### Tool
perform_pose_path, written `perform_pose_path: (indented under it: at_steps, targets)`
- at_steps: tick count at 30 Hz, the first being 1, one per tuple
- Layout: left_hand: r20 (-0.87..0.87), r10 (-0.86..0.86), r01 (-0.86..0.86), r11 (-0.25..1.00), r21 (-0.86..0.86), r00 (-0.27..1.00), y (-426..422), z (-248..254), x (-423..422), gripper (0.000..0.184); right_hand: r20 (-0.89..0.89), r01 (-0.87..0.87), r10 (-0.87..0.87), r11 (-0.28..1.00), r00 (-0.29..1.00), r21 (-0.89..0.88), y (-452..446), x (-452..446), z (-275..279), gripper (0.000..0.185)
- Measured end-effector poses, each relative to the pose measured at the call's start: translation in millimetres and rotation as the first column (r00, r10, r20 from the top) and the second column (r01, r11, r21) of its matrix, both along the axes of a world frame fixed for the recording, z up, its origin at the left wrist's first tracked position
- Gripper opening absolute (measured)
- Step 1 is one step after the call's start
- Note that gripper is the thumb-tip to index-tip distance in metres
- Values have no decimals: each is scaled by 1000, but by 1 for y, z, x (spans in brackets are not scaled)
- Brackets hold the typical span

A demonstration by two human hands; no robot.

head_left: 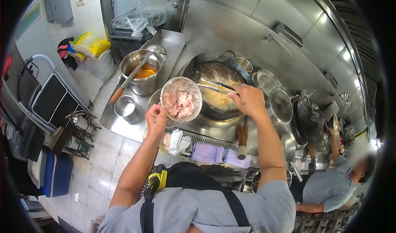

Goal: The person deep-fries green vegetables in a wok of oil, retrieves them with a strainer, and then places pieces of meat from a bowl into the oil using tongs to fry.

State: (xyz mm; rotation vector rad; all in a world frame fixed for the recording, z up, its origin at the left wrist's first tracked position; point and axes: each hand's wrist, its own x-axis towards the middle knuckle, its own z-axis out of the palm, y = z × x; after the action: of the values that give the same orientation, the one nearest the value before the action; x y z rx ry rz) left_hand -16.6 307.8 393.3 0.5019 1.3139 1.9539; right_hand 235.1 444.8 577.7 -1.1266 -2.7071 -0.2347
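A bowl of raw, pale pink meat pieces (180, 104) is tilted a little in my left hand (156, 118), whose fingers grip its lower left rim. Metal tongs (216, 87) are in my right hand (248, 100); their tips reach left, over the wok and close to the bowl's right side. Beneath them, a large dark wok (194, 64) holds bubbling, foamy oil (216, 97). Whether the tongs' tips hold anything is too small to tell.
Left of the wok stand a steel pot of orange liquid (142, 86), a ladle lying across it, and a small steel cup (125, 107). A brush (242, 140) and purple cloths (206, 152) lie at the front edge. Strainers (268, 80) and a person (334, 183) are at right.
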Motion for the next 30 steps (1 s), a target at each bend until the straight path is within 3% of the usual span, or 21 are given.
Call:
perform_pose_path:
  at_steps: [3, 7, 9, 11, 14, 18, 22, 25, 30]
  targets:
    - [-95, -6, 7, 1000, 2, 995, 4, -5, 4, 20, 46, -92, 92, 996, 995, -5, -7, -7, 6, 27]
    - [-337, -22, 5, 999, -52, 941, 2, -13, 6, 21, 237, -114, 123, 992, 964, -55, -7, -29, -5, 27]
    - [-358, -19, 6, 999, -36, 934, 0, -11, 11, 22, 329, -106, 142, 987, 934, -124, -1, -38, -11, 27]
    - [-292, 8, -7, 1000, 4, 956, -3, -5, 12, 23, 292, -76, 94, 994, 952, -74, 2, -35, -6, 24]
    - [-350, 59, -79, 996, -45, 935, -4, -25, 0, 23, 190, -101, 87, 993, 978, 62, -1, -23, 15, 22]
    - [-210, 40, -54, 996, -65, 977, -10, -19, -4, 23, -12, -98, 101, 981, 995, 165, 11, -12, 44, 24]
    - [-125, 44, -48, 998, -29, 991, -16, -34, -11, 20, -22, 58, -56, 994, 998, 95, 38, -12, 56, 22]
    - [-78, 65, -68, 997, -25, 995, -23, -31, -11, 20, 81, 194, -195, 981, 977, 17, 75, -18, 36, 23]
    - [-47, 79, -81, 996, -36, 996, -32, -29, -11, 19, 198, 397, -385, 917, 902, -28, 170, -13, -76, 28]
